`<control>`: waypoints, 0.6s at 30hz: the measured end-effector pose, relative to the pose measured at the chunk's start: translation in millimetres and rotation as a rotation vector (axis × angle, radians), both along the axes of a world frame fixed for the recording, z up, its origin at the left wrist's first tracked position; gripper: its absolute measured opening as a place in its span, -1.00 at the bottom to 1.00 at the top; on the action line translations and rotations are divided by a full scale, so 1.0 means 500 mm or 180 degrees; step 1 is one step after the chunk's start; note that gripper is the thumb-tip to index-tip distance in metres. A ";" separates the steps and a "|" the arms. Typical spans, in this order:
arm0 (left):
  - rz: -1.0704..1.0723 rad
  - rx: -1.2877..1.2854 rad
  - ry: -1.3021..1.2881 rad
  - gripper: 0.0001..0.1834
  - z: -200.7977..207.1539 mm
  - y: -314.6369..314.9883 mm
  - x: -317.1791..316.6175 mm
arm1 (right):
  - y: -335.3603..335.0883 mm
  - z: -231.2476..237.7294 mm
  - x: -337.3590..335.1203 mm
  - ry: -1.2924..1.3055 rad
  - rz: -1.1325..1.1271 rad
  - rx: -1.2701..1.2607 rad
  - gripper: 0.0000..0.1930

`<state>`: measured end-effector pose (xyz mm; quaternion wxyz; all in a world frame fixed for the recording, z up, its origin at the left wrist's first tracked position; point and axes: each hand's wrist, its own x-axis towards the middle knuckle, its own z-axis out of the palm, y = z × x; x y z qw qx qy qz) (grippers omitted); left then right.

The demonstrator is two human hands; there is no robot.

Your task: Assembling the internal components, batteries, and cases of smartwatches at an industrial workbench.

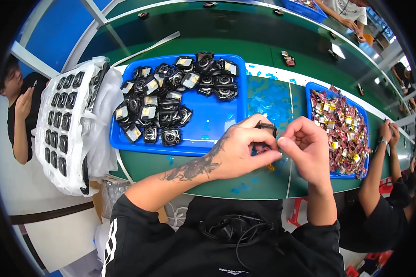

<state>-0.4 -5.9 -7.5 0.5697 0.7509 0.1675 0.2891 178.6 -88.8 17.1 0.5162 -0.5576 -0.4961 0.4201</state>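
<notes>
Head camera looks steeply down, close over the green workbench [263, 41].

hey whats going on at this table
A person at a green table holds a small black part in the left hand, while the right hand pinches at it from the other side. Left of the hands a blue tray holds a heap of similar black parts. On the right, another blue tray is full of small red and yellow packets. Blue scraps litter the table between them. Other people sit on both sides.
</notes>
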 end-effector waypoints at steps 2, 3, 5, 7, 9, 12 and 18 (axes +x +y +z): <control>0.0176 0.0091 -0.0032 -0.86 -0.006 -0.002 -0.001 | 0.006 -0.005 -0.016 0.0124 -0.0025 0.0010 -0.87; 0.0307 0.0037 0.0020 -0.88 -0.001 -0.004 -0.002 | 0.011 -0.013 -0.019 -0.0154 -0.0121 0.0272 -0.87; 0.0433 -0.0023 0.0064 -0.89 -0.001 -0.003 -0.004 | 0.014 -0.017 -0.022 -0.0442 -0.0220 0.0531 -0.86; 0.0463 -0.0175 -0.0022 -0.89 -0.011 -0.002 -0.002 | 0.012 -0.019 -0.024 -0.1099 -0.0439 0.0633 -0.82; 0.0498 -0.0266 -0.0061 -0.88 -0.017 -0.003 -0.004 | 0.012 -0.016 -0.031 -0.1770 -0.0489 0.1003 -0.80; 0.0500 -0.0348 -0.0104 -0.86 -0.018 0.000 -0.002 | 0.009 -0.026 -0.046 -0.2609 -0.0615 0.1620 -0.77; 0.0429 -0.0327 -0.0086 -0.86 -0.023 0.019 -0.010 | -0.024 -0.031 -0.047 -0.2064 -0.0567 0.1228 -0.83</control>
